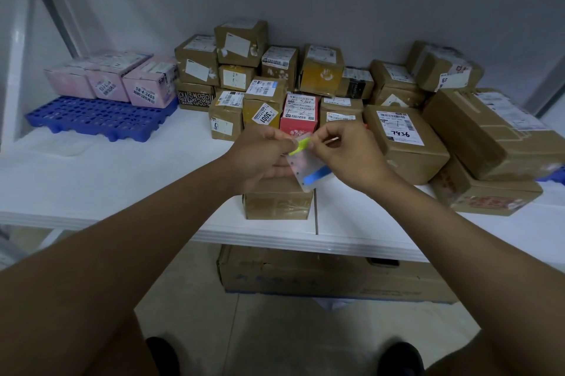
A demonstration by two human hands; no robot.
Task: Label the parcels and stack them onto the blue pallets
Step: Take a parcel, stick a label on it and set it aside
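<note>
My left hand (263, 155) holds a white label sheet (308, 170) with a blue stripe, plus a yellow-green piece at its top. My right hand (345, 149) pinches a small label at the sheet's upper edge. Both hands hover over a brown taped parcel (278, 204) near the table's front edge. A blue pallet (97, 118) lies at the left with three pink boxes (122, 79) on it. Several brown parcels (275, 75) are piled along the wall behind my hands.
A red box (299, 114) stands just beyond my hands. Larger brown cartons (489, 134) are stacked at the right, with a blue pallet corner (555, 175) showing beneath. The white table (107, 180) has an edge in front; a big cardboard box (321, 274) sits underneath on the floor.
</note>
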